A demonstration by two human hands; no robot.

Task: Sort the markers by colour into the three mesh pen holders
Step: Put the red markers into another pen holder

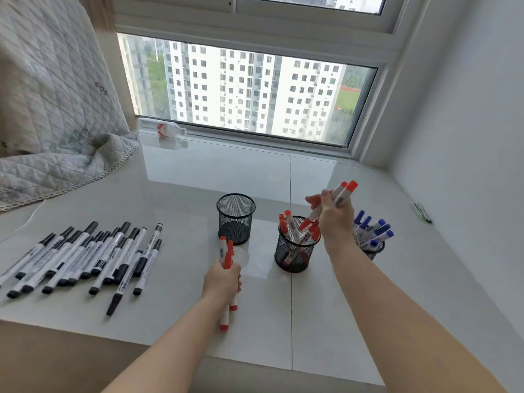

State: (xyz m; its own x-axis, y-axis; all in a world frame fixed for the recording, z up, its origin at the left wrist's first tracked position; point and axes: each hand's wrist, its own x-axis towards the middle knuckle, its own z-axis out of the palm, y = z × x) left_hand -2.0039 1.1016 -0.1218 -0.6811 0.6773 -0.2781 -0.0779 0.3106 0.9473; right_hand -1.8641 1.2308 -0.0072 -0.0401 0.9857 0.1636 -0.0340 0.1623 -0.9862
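Three black mesh pen holders stand on the white ledge. The left holder (236, 219) is empty. The middle holder (295, 255) contains red markers. Blue markers fill the right holder (373, 249), which is partly hidden behind my right arm. My right hand (331, 217) grips a bunch of red markers (338, 198) tilted over the middle holder, their lower ends at its rim. In front of the left holder, my left hand (222, 280) grips a few red markers (226, 252) upright. Several black markers (85, 258) lie in a loose row on the left.
A quilted blanket (54, 114) drapes over the ledge at the back left. A small bottle (166, 129) lies on the window sill. A dark object (422, 212) lies by the right wall. The ledge's front edge (170, 346) runs below my arms.
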